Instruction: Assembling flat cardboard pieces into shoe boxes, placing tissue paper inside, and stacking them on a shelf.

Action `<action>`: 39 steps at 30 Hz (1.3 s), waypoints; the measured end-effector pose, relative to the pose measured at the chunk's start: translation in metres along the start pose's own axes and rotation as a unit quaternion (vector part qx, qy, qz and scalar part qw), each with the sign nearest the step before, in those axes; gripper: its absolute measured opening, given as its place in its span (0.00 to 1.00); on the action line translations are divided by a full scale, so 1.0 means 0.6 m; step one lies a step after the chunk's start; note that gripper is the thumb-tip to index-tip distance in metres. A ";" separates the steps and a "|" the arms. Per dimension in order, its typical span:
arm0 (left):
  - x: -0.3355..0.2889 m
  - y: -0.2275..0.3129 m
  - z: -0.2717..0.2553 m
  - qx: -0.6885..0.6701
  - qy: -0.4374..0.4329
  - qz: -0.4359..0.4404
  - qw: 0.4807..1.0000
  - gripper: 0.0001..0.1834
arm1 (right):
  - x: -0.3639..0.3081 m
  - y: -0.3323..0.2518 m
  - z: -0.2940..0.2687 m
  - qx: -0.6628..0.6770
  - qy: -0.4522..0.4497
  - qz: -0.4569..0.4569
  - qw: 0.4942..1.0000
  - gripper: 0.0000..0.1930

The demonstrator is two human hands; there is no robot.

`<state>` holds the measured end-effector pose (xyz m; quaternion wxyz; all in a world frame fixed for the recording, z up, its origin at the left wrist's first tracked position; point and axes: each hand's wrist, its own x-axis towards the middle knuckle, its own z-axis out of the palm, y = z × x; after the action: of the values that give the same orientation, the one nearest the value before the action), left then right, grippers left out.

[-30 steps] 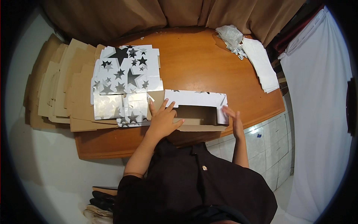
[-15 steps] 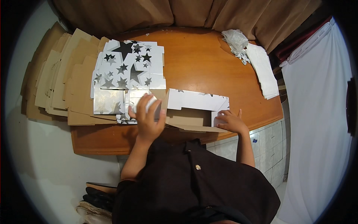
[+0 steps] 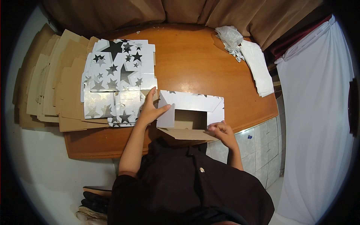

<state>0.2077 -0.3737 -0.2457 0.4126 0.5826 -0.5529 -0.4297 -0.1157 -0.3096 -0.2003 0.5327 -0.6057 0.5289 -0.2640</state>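
A partly folded cardboard box (image 3: 192, 99), white with grey stars outside and brown inside, sits near the table's front edge. Its far and side flaps are folded inward around a rectangular opening, while its brown front flap (image 3: 187, 134) sticks out toward me. My left hand (image 3: 150, 110) is at the box's left side, fingers stretched out and thumb spread against the left flap. At the front right corner, my right hand (image 3: 222, 133) has its fingers bent and closed on the box's edge. The exact fingertip contact there is partly hidden.
Left of the box lies a pile of flat star-printed cardboard (image 3: 122, 71). More brown flat cardboard (image 3: 71, 86) is stacked beyond it, against the wall. A clear plastic bag (image 3: 229, 36) and white folded sheets (image 3: 257, 67) lie at the wooden table's (image 3: 187, 56) far right.
My left hand has moved onto the box's left side, and the left flap now stands folded inward. The right hand has shifted to the front right corner with its fingers curled.
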 end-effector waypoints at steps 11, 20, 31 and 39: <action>0.002 0.025 0.059 0.245 -0.019 -0.090 0.965 0.66 | -0.018 0.045 0.026 0.096 0.189 -0.092 0.973 0.17; 0.001 -0.018 0.054 0.085 0.078 0.038 0.993 0.46 | -0.002 0.078 0.028 -0.113 0.219 -0.204 0.947 0.12; -0.108 0.057 0.066 0.385 0.005 0.295 0.874 0.25 | 0.046 0.120 0.035 -0.386 0.299 -0.323 0.811 0.14; -0.097 0.026 0.080 0.455 -0.003 0.275 0.847 0.27 | 0.059 0.104 0.023 -0.399 0.265 -0.373 0.795 0.16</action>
<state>0.1560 -0.3165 -0.2420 0.2010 0.5276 -0.8254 -0.0004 -0.1151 -0.3290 -0.2706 -0.0565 -0.8212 0.4409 -0.3580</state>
